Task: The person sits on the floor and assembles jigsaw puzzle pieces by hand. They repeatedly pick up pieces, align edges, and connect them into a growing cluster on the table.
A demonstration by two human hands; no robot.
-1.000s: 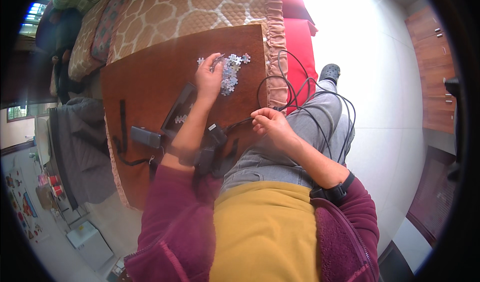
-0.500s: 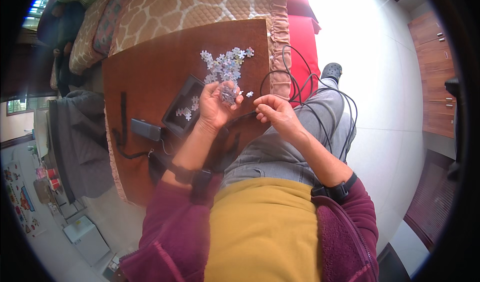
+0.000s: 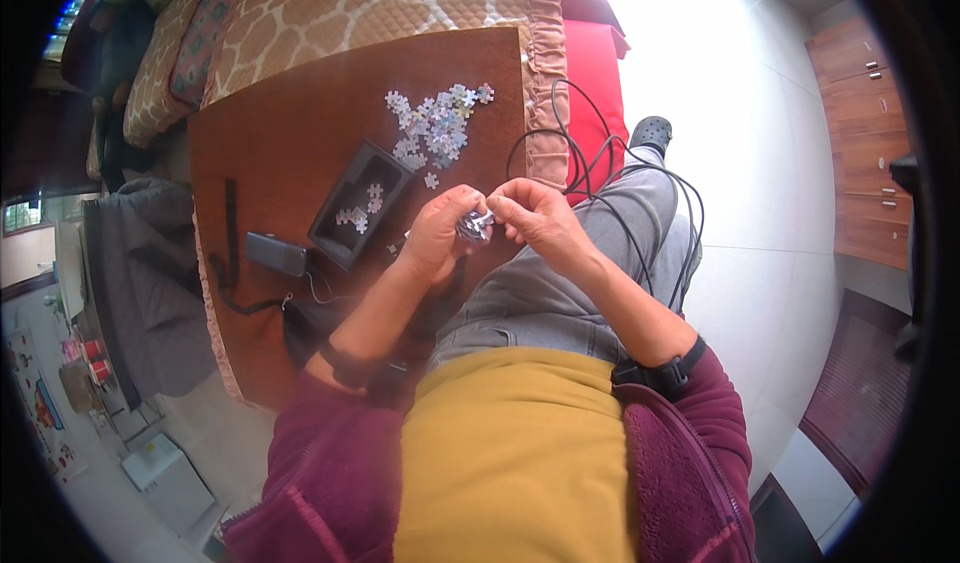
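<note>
My left hand (image 3: 436, 235) is closed around a small heap of jigsaw puzzle pieces (image 3: 473, 227), their pale grey backs or faces showing past the fingers. My right hand (image 3: 545, 225) meets it, thumb and forefinger pinched together at the heap's edge. Whatever lies between those right fingertips is too small to make out. Beyond the hands, many loose jigsaw pieces (image 3: 437, 128) in pale colours are spread on the brown wooden table (image 3: 290, 133). A black open box (image 3: 335, 248) beside my left hand has several joined pieces (image 3: 355, 218) inside.
A dark power bank (image 3: 276, 254) with a thin cable and black straps (image 3: 232, 228) lie left of the box. Black cables (image 3: 610, 153) loop over my right leg (image 3: 630, 218). Behind the table is a patterned quilt (image 3: 370, 3); a grey cloth (image 3: 160, 283) hangs at the left.
Both hands have come together, the right one moving in to the held pieces. My left hand has moved down and right, uncovering more of the black box. The view has shifted slightly.
</note>
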